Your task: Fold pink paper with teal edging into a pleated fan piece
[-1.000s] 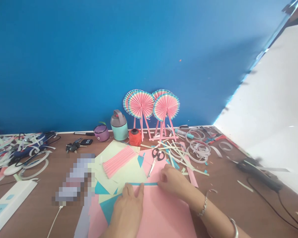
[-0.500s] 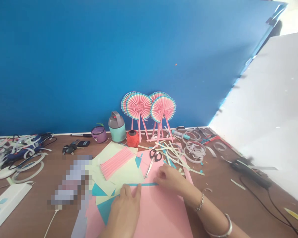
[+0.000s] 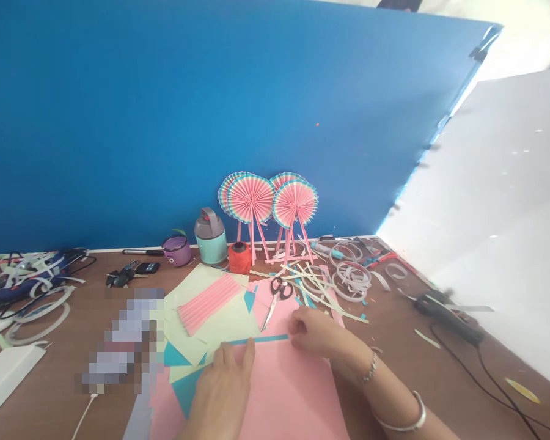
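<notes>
A large pink sheet of paper lies in front of me, with a narrow blue paper strip along its far edge. My left hand rests flat on the sheet, fingertips at the strip. At the strip's right end, my right hand is closed with thumb and finger together; the pinch itself is partly hidden. Just beyond the strip lie scissors with black handles. To the left, a pleated pink paper sits on pale green paper, near blue paper pieces.
Several pink paper fans on stands stand against the blue wall panel. Nearby are a teal bottle, red thread spool and purple cup. Paper scraps and coiled white strips lie right; a corded tool lies farther right.
The view has turned slightly, so the scene sits a little more to the left. My right hand has slid slightly right along the strip; my left hand stays on the sheet.
</notes>
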{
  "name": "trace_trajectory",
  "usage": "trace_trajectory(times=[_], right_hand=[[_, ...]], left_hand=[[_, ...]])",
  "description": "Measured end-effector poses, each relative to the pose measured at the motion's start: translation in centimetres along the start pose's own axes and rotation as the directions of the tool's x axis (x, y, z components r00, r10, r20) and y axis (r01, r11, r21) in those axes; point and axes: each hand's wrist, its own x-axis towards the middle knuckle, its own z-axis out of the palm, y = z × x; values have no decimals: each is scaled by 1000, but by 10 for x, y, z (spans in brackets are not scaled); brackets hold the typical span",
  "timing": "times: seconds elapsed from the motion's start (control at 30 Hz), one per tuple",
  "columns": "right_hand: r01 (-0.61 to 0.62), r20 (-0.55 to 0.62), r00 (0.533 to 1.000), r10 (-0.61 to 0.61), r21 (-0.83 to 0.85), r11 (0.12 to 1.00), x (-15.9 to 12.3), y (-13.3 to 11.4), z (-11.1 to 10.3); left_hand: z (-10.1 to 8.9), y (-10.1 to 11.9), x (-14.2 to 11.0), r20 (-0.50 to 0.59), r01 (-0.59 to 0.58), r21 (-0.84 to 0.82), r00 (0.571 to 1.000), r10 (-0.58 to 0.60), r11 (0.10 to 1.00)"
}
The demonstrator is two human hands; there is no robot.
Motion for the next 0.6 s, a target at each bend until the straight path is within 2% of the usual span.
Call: trace_trajectory(times=[0.1,0.33,0.5,0.6], right_hand=[[36,-21,999,-36,-6,999,-1,-5,-1],[62,57,996,-68,109,992,1,-6,3],[101,53,993,-107,109,989,2,-8,8],[136,18,990,-138,79,987,1,-12,7]], left_hand=[[-10,-2,2,81,32,-43,996,-28,999],[-33,-16,8,227,169,-214,967,-120,962],[-34,-22,9,218,199,-212,964,-152,957],[-27,-23,9,132,192,-198,977,-168,961]])
